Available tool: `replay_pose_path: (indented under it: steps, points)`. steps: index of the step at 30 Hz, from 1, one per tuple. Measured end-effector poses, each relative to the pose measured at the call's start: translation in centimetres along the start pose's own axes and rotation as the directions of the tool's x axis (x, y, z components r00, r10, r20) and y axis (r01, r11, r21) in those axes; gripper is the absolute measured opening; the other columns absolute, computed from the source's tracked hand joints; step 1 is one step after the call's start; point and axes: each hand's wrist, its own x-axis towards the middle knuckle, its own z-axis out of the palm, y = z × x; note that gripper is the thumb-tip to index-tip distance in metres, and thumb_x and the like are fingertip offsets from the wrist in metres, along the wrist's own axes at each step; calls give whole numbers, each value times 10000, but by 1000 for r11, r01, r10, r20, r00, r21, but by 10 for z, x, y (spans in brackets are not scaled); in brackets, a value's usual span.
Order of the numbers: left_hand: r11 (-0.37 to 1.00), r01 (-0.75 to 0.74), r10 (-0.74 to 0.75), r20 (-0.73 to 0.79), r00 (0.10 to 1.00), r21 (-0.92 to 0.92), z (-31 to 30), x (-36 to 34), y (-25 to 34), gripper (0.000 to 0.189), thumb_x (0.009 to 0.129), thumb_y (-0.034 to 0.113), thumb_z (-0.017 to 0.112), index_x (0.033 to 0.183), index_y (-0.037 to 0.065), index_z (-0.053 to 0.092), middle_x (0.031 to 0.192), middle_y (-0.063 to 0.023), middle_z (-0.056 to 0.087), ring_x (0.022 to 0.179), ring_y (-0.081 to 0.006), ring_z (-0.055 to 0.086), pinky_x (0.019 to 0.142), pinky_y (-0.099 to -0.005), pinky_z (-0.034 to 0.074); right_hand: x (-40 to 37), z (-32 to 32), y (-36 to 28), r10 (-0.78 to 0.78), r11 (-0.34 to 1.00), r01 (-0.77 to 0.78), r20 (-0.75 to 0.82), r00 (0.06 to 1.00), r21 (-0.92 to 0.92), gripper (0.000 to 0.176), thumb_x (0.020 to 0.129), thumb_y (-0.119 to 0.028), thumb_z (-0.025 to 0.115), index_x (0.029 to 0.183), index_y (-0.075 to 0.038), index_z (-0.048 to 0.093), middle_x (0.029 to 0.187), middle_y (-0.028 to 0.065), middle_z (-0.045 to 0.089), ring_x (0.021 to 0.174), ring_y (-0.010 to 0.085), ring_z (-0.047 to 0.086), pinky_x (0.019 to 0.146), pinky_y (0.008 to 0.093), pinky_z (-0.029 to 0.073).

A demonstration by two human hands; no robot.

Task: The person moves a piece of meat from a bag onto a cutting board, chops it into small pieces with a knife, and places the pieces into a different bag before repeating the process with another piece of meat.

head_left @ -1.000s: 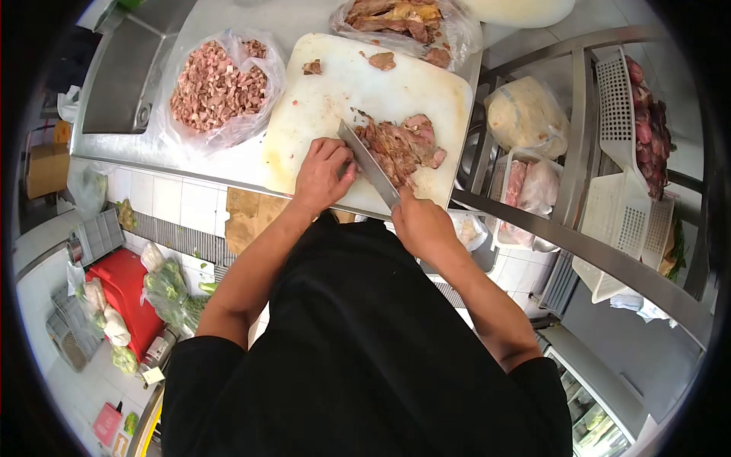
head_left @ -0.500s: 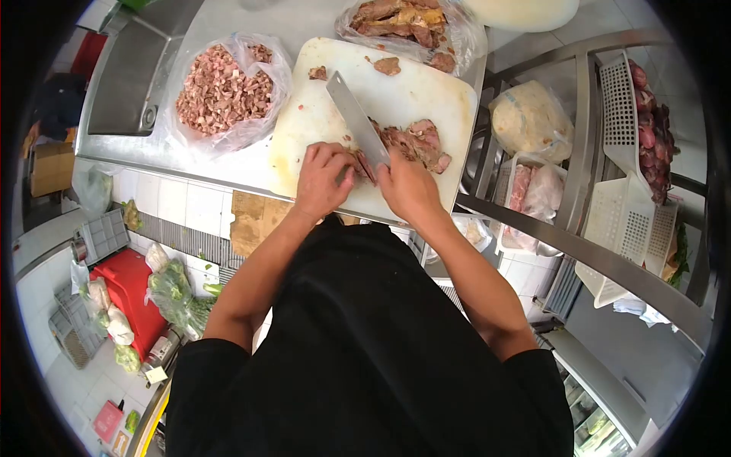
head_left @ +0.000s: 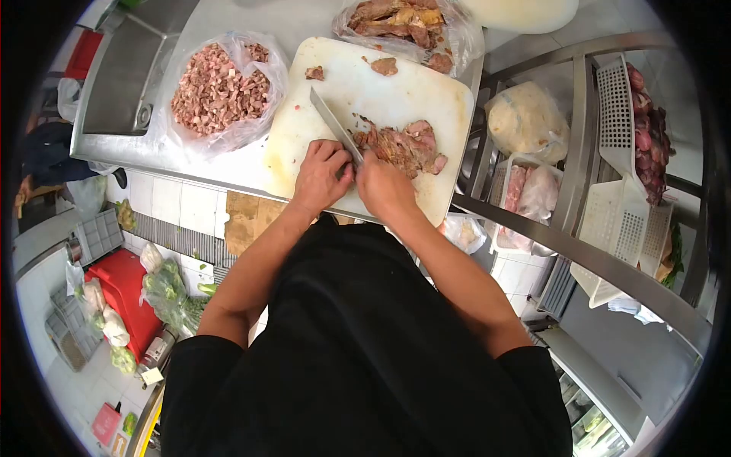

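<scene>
On the white cutting board (head_left: 304, 68) my right hand (head_left: 383, 183) grips the handle of a knife (head_left: 333, 120), whose blade points up and to the left. Close to the blade's left side is my left hand (head_left: 323, 174), its fingers curled; whatever lies under them is hidden. A pile of cooked meat (head_left: 411, 146) spreads over the board just right of the knife. Two smaller meat pieces, one on the left (head_left: 314, 73) and one on the right (head_left: 384, 66), rest near the board's top.
A bag of diced meat (head_left: 221, 91) stands left of the board, beside a sink (head_left: 126, 76). Behind the board is a bag with larger meat pieces (head_left: 403, 23). A metal rack (head_left: 571, 221) with baskets runs along the right. Another person's dark clothing (head_left: 57, 152) shows far left.
The knife and my right hand have moved left, closer to my left hand, showing more of the meat pile. At the far left, more of the other person has come into view.
</scene>
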Motion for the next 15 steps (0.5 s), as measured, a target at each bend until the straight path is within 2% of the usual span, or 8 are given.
replay_pose_path:
  steps: [2, 6, 11, 15]
  points:
    - [1000, 1, -1, 7, 1000, 1, -2, 0, 2, 210, 782, 88, 746, 982, 52, 695, 1069, -126, 635, 1067, -360, 565, 935, -448, 509, 15, -2, -2, -81, 994, 85, -69, 994, 61, 258, 994, -225, 555, 1058, 24, 582, 814, 314, 690, 808, 504, 690, 740, 606, 535]
    - [999, 41, -40, 14, 999, -35, -7, -2, 3, 196, 794, 90, 732, 982, 51, 693, 1056, -128, 633, 1070, -365, 565, 936, -452, 509, 9, -21, 3, -54, 994, 61, -79, 995, 88, 272, 991, -232, 559, 1058, 30, 587, 817, 317, 688, 806, 506, 687, 746, 611, 532]
    - [997, 53, -51, 27, 998, -51, -8, -3, 1, 189, 796, 94, 734, 976, 53, 693, 1088, -133, 626, 1090, -365, 568, 943, -452, 508, -65, -48, 18, -31, 999, 35, 106, 994, -31, 264, 978, -199, 562, 1094, 37, 586, 810, 309, 688, 780, 511, 676, 744, 618, 525]
    - [997, 60, -58, 52, 997, -37, -1, -4, -7, 189, 801, 112, 745, 977, 60, 698, 1140, -143, 624, 1114, -357, 573, 958, -443, 512, -59, -25, 19, 41, 999, -39, 108, 993, -21, 271, 968, -191, 574, 1128, 27, 580, 808, 307, 689, 776, 514, 676, 748, 616, 524]
